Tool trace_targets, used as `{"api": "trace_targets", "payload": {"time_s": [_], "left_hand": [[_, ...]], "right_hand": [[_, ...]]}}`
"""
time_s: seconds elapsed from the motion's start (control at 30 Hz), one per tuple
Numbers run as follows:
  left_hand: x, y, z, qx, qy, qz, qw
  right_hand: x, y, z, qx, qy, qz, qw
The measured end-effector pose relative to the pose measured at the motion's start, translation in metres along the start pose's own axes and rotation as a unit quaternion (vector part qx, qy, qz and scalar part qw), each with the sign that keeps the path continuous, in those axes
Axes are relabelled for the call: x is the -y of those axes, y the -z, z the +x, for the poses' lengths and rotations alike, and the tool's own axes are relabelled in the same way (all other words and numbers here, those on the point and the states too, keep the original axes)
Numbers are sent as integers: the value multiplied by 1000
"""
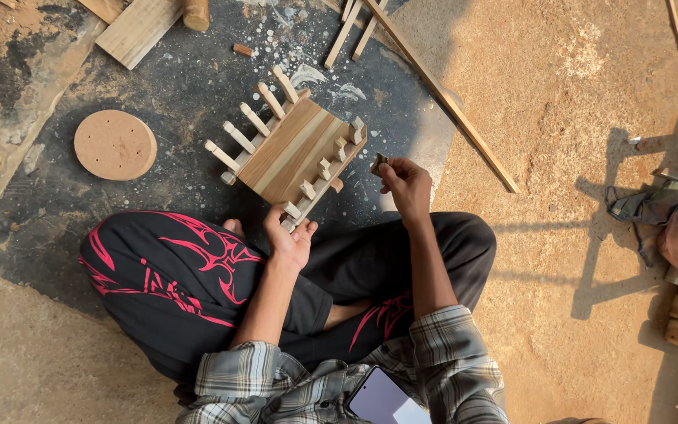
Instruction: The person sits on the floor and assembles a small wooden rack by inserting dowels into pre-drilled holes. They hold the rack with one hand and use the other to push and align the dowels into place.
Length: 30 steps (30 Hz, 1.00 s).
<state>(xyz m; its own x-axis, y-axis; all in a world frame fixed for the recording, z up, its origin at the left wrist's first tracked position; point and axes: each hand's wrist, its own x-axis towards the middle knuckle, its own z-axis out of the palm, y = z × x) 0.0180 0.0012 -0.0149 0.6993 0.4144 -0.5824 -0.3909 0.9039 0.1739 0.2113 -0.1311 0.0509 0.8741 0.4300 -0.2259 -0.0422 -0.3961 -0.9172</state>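
Seated worker steadies a pegged wooden frame at frame centre.
Round perforated wooden disc (114,144) lies left; left hand (290,242) fingers pinch the slatted pale wooden frame (292,151); right hand (406,183) fingers grip a small dark block (377,163), best worked with the frame braced.

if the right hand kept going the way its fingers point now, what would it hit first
Probably the wooden rack. The right hand pinches a small dark piece and points up-left, toward the rack's pegged edge near the top corner. A short gap separates them; height is hard to judge from this view.
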Motion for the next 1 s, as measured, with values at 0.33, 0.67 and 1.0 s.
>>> {"api": "trace_targets", "payload": {"time_s": [0.33, 0.67, 1.0], "left_hand": [[2, -5, 2, -198, 25, 95, 975], [-6, -8, -48, -88, -322, 549, 767], [-35, -40, 35, 236, -262, 808, 472]], "right_hand": [[-3, -17, 6, 46, -34, -134, 989], [-8, -25, 2, 59, -97, -112, 987], [-24, -18, -12, 104, -112, 9, 988]]}}
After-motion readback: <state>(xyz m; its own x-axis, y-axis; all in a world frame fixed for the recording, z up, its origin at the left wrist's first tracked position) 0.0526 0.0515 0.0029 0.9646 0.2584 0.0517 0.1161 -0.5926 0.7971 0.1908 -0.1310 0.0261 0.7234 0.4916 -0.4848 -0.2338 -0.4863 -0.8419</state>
